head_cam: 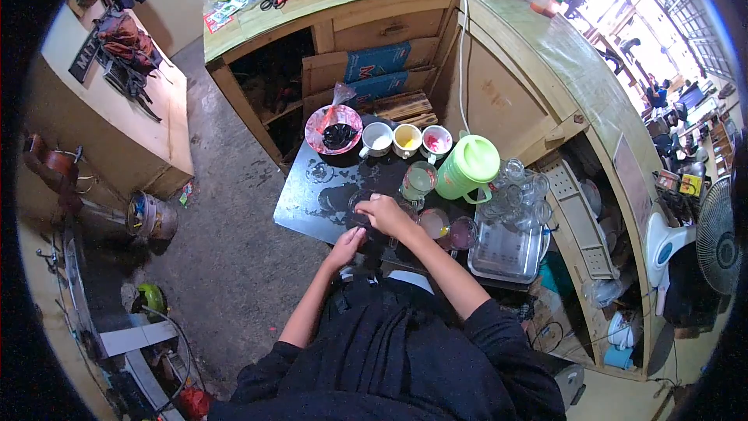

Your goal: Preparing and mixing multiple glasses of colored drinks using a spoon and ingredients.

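Observation:
My right hand [383,214] is curled over a dark-looking glass [361,201] on the small table [301,204]. Whatever its fingers grip is too small to make out. Just below, my left hand [349,245] has its fingers drawn together beside the glass; its hold is unclear. A glass mug of pale liquid [418,180] stands beyond my right hand. Partly behind my right forearm are a glass of cloudy liquid [433,223] and one of pinkish liquid [462,233]. Three white mugs line the back, with white [378,139], yellow [408,139] and pink contents [436,141].
A lidded green pitcher [467,169] stands right of the mugs, a pink-patterned bowl [315,141] holding plastic bags left of them. Several clear glasses [517,196] crowd a transparent tray [505,257]. A wooden counter [362,3] curves around; scissors [273,0] lie there. A fan [716,234] is far right.

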`<state>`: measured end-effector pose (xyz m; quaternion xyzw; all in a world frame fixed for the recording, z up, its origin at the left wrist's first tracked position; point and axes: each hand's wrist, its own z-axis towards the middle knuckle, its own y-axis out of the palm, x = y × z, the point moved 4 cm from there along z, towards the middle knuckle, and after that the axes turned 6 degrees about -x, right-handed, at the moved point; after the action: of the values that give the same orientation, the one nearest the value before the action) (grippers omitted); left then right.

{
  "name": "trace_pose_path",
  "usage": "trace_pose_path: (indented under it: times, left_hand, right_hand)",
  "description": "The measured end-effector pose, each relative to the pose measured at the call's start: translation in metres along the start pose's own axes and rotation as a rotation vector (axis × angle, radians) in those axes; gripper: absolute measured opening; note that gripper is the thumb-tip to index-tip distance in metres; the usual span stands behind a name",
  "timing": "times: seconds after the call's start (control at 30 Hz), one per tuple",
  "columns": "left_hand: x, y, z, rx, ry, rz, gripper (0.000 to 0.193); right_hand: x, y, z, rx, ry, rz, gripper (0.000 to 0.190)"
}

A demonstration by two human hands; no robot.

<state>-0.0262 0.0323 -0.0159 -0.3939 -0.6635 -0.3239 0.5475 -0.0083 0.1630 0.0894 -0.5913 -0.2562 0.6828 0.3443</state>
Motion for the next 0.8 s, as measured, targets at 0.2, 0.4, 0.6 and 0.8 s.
trace_pose_path:
  times: [0.2, 0.4, 0.6, 0.8]
  left_hand:
    - [0.007, 0.002, -0.001, 0.002, 0.008, 0.026, 0.028]
    - [0.0, -0.002, 0.0, -0.016, -0.017, 0.005, 0.028]
    - [0.0, -0.002, 0.001, -0.036, -0.011, -0.001, 0.027]
    - [0.011, 0.001, -0.002, -0.018, -0.036, -0.001, 0.026]
  right_hand:
    - [0.008, -0.006, 0.002, 0.146, -0.043, 0.047, 0.012]
    - [0.004, -0.004, 0.001, -0.004, -0.007, -0.031, 0.011]
    - [0.008, -0.007, 0.006, -0.026, -0.003, -0.065, 0.011]
    - [0.004, 0.001, -0.002, -0.039, -0.056, -0.006, 0.011]
